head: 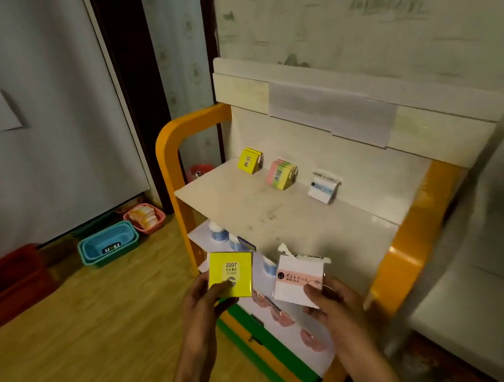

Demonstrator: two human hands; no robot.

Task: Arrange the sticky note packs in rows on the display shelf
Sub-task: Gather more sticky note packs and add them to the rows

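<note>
My left hand (205, 303) grips a yellow sticky note pack (230, 273) marked 2207, held below the front left of the shelf board. My right hand (332, 299) grips a white pack with a pink band (300, 278) beside it. The cream display shelf (266, 217) carries three groups leaning near its back wall: yellow packs (250, 159) at the left, pink and green packs (281, 174) in the middle, a white and blue pack (324, 188) to the right. Both hands are in front of the shelf, apart from it.
The shelf has an orange frame (166, 156) and lower white tiers with small bottles (219, 232) and pink items (282, 316). On the wooden floor at the left stand blue baskets (109, 244), a pink basket (145, 218) with packets and a red tub (9, 281).
</note>
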